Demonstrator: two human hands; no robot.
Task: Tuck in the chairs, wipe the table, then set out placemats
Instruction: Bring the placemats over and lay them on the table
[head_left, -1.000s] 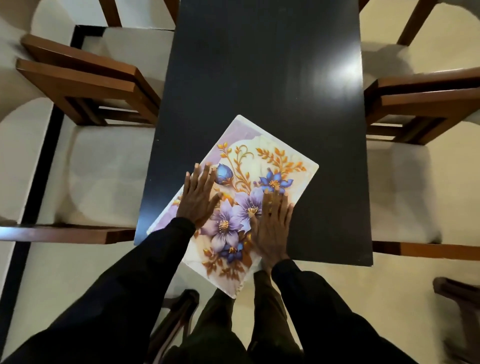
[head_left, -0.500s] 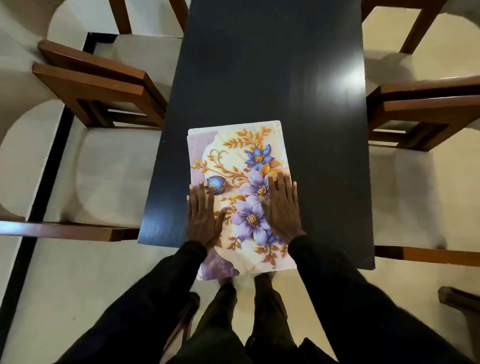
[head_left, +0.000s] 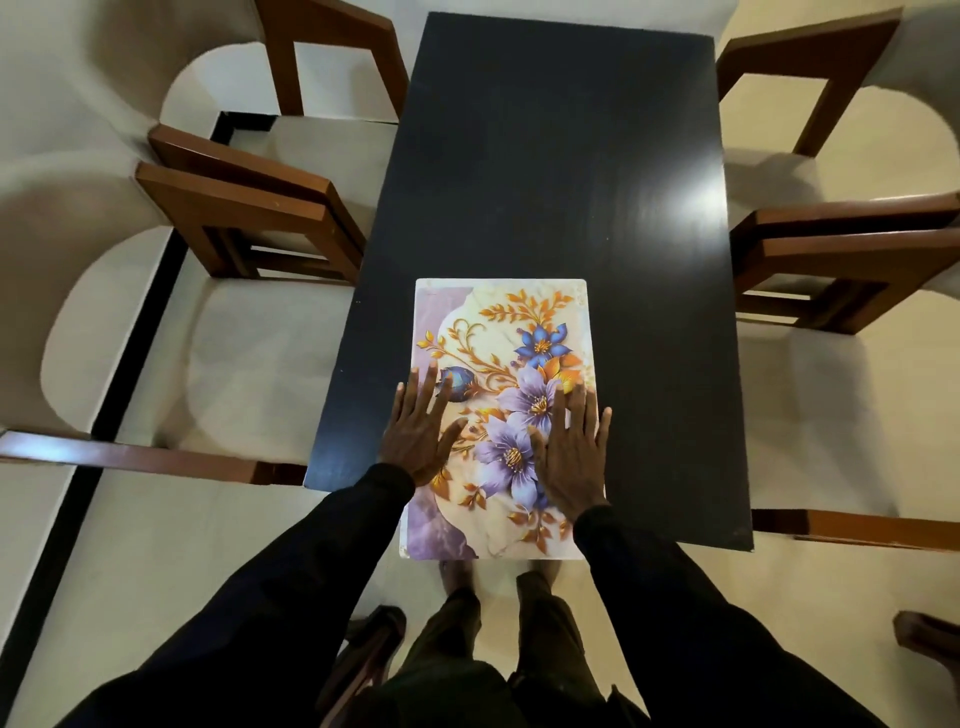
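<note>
A floral placemat with purple and blue flowers lies lengthwise on the near end of the black table. Its near edge hangs over the table's front edge. My left hand rests flat on the mat's left side, fingers spread. My right hand presses flat on the mat's right side. Neither hand grips anything. Wooden chairs with pale seats stand tucked against both long sides: one at the left, one at the right.
More chairs stand at the far left and far right. A wooden chair rail juts at near left, another at near right. A dark chair part sits by my legs. The floor has a black stripe.
The placemat has turned from a diagonal lie to square with the table under both palms. My view has pulled back, showing more of the table.
</note>
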